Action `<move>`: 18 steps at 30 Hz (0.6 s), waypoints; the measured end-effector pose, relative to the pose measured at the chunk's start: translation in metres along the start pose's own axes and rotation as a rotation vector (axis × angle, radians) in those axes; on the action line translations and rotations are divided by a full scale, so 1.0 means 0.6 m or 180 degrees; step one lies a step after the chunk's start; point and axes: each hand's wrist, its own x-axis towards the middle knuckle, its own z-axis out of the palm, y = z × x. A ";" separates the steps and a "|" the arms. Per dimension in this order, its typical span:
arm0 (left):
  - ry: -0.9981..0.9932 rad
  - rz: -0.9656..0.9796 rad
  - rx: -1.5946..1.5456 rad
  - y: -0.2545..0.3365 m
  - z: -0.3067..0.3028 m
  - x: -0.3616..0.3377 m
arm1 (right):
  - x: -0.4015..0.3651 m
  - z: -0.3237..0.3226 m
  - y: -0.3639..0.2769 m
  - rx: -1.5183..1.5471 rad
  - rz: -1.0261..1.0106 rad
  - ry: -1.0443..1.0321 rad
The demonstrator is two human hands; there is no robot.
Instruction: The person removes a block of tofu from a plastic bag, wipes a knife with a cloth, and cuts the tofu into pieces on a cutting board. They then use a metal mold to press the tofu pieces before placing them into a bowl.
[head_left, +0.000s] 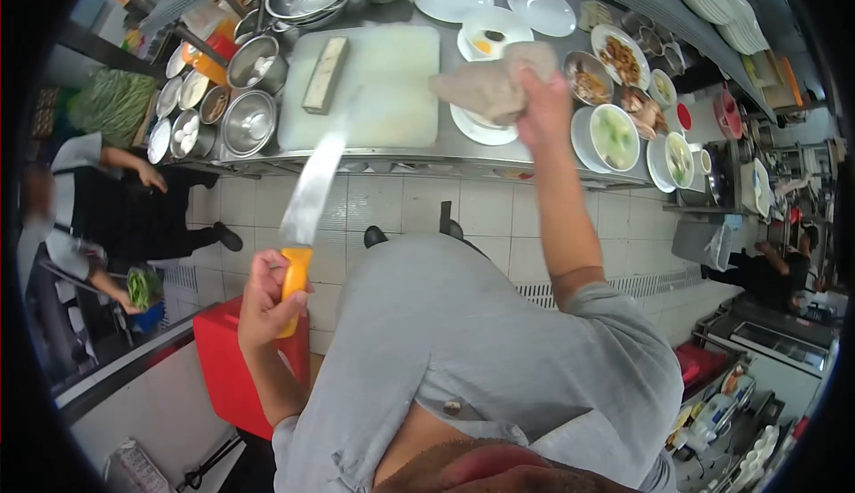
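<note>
While the left hand (267, 301) is closed tight round the orange handle of a knife (312, 195), the blade rises bare above the tiled floor (401, 203) toward the front edge of the counter (419, 156); the right hand (543, 105) is clenched on a grey cloth (485, 88) at that front edge, over a white plate (481, 132); a white cutting board (383, 92) bearing a long block (325, 74) lies mid-counter, left of the cloth; steel bowls (249, 123) crowd the counter's left end, dishes of food (614, 137) its right; a red box (232, 359) stands just beside the left forearm.

Grey shirt (463, 333), sleeves apparently pushed up, one small button (452, 407).
</note>
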 end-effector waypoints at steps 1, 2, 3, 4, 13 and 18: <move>0.0084 0.0056 0.0095 -0.008 -0.003 0.011 | 0.008 -0.029 -0.037 -0.0253 -0.0099 0.0058; 0.0101 0.0055 0.0132 -0.016 -0.006 0.023 | 0.019 -0.059 -0.069 -0.0497 -0.0185 0.0107; 0.0133 0.0060 0.0175 -0.024 -0.009 0.039 | 0.032 -0.093 -0.090 -0.0682 -0.0288 0.0088; 0.0197 0.0069 0.0220 -0.031 -0.012 0.054 | 0.047 -0.130 -0.109 -0.0854 -0.0377 0.0041; 0.0259 0.0581 0.1238 -0.082 0.032 0.177 | 0.151 -0.446 0.057 -0.3649 -0.0083 -0.0028; 0.0263 0.0340 0.0764 -0.061 0.079 0.204 | 0.109 -0.533 0.167 -0.6292 -0.0401 -0.1343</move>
